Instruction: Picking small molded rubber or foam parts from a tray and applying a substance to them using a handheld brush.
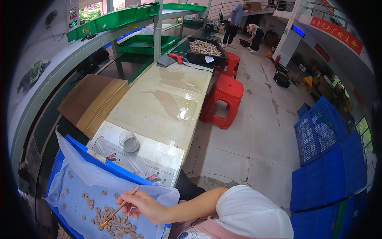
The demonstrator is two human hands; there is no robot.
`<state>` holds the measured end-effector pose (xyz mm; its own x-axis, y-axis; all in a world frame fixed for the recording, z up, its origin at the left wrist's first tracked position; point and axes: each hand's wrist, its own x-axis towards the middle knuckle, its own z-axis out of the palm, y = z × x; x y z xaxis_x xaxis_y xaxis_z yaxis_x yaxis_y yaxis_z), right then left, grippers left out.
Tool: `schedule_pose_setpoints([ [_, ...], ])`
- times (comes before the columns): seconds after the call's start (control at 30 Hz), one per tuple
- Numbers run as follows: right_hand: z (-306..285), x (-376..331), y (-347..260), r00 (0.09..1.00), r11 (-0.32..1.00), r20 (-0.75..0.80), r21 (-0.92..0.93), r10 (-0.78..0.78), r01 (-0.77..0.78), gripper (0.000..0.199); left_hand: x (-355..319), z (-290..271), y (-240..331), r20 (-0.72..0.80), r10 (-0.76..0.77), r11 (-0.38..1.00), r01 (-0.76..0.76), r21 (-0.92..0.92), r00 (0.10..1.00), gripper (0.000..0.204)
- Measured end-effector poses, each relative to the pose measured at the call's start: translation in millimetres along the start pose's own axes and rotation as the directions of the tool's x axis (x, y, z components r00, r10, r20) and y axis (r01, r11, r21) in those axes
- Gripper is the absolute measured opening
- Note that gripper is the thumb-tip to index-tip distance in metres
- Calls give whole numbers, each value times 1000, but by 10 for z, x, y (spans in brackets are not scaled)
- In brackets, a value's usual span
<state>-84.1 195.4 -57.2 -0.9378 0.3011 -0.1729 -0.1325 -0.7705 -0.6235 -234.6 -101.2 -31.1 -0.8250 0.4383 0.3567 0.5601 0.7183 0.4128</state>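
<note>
My right hand reaches in from the lower right, its thumb and fingers closed round the wooden handle of a thin brush. The brush slants down to the left, and its yellowish tip touches or hovers just over a cluster of small grey-brown ring-like pieces. These pieces lie on a pale liner sheet inside a blue tray, with several more scattered toward its left side. Just beyond the tray stands a clear jar of greyish contents on a printed sheet. My left hand is out of view.
A long pale worktable runs away ahead, with cardboard on its left. Farther off are a red glue gun and a black crate of small pieces. Red stools stand right; blue crates are stacked beyond. Two people are far back.
</note>
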Motion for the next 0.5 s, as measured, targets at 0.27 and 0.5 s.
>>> schedule_pose_setpoints([
  [0.27,-5,-2,-13,1000,1000,-11,12,20,-20,33,11,31,34,-25,33,998,-34,-55,999,36],
  [0.5,-17,7,-6,1000,1000,1,18,18,-18,33,15,39,73,-43,61,998,-62,-20,997,35],
])
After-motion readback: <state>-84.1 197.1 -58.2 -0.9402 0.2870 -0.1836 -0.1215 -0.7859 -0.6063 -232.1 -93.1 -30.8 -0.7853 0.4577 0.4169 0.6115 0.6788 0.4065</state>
